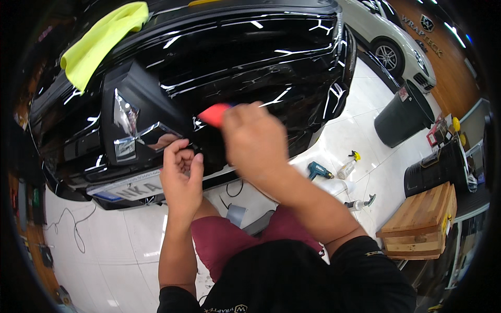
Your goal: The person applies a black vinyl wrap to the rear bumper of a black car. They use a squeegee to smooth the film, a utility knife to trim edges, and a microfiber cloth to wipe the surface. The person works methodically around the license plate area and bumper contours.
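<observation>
My right hand [254, 138], smeared by motion, grips a red squeegee [214, 115] over the glossy black body panel of a car [250, 83]. The squeegee's pointed end faces left, close to the panel; whether it touches cannot be told. My left hand [181, 172] is beside the lower right of a chrome three-diamond emblem [126, 149] on a matte black trim piece [136, 88]. Its index finger and thumb stand apart, the other fingers are loosely curled, and nothing shows in it. Below the emblem is the licence plate [125, 188], partly covered by my left hand.
A yellow-green cloth [102, 44] hangs over the car's upper left. On the floor at right are a heat gun [319, 170], a spray bottle [348, 166], a dark bin [403, 115] and a wooden box [417, 224]. Behind stands a white car [365, 23].
</observation>
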Motion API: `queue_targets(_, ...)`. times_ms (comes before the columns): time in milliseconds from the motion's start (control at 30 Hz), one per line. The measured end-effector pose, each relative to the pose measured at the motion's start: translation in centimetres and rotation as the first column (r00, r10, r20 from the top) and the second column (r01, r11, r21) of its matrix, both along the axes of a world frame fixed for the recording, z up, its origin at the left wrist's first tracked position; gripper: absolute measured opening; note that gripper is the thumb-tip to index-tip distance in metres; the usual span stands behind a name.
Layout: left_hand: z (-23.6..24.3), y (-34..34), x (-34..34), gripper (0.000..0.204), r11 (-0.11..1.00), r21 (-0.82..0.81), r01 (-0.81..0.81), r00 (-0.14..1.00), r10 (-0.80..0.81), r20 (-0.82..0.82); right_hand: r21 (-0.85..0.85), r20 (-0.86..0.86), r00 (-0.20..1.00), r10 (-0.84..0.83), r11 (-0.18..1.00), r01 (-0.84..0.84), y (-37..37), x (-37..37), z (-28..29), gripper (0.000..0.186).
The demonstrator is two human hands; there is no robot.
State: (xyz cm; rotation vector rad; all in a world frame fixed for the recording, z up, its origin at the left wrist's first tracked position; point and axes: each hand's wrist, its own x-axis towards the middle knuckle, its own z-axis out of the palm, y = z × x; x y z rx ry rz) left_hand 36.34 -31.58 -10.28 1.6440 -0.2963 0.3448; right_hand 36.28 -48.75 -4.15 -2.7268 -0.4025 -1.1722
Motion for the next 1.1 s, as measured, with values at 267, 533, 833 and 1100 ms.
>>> queue_targets(267, 1.0, 0.9, -0.6, 0.032, 0.969, -0.210, 0.132, 0.984, -0.154, -0.089, 0.095, 0.148, 0.984, -0.097, 0.992, 0.084, -6.8, -1.0, 0.5, 0.012)
queue_targets(533, 0.0, 1.0, -0.5, 0.030, 0.949, -0.278, 0.146, 0.984, -0.168, -0.058, 0.076, 0.026, 1.000, -0.014, 0.997, 0.012, 0.7, -1.1, -1.2, 0.021)
queue_targets(833, -1.3, -0.9, -1.3, 0.037, 0.869, -0.449, 0.208, 0.901, -0.349, -0.258, 0.765, -0.146, 0.970, 0.195, 0.643, -0.013, -9.5, -2.3, -0.6, 0.020)
queue_targets(1100, -4.3, -10.3, -1.7, 0.026, 0.546, -0.827, 0.133, 0.895, -0.424, -0.136, 0.486, -0.210, 0.977, 0.032, 0.871, 0.076, -21.0, 0.8, 1.0, 0.032)
